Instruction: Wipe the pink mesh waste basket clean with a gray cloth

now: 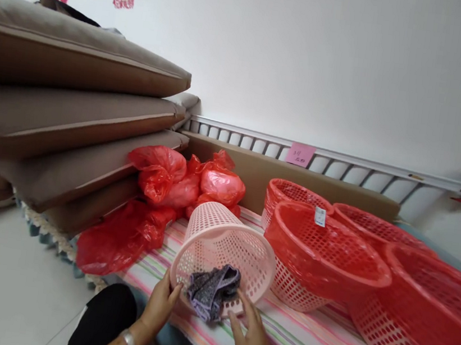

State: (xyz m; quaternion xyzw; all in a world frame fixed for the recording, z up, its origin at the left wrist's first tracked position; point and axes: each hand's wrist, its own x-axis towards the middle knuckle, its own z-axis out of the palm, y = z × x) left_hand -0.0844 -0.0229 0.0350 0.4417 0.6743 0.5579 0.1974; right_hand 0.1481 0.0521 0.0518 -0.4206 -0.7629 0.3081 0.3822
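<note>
Here, on the left, big brown-gray cushions (72, 112) sit in a tall stack. Next to them is a pile of red plastic bags (186, 186). The bags at the back are puffed up and round, so something is in them, but the plastic hides what it is. One red bag (119, 245) in front lies flat and crumpled.

Then comes the left hand (160, 302), with a shiny bracelet (129, 343) on its wrist. Its grip is closed on the rim of a pink basket (246, 248). The basket is full of little holes. It lies tipped on its side on a striped cloth (293, 339), with its wide mouth toward the person. A bunched-up dark gray rag (212, 292) with purple edges is in the mouth, at the low side, between the two hands. The right hand (251, 336) has its thumb and finger at the rim, right beside the rag. I cannot tell if that grip pinches anything.

On the right, four more baskets (300, 286) stand upright, close together. Red plastic lines (331, 248) them and folds over their rims. One has a white tag (320, 216).
</note>
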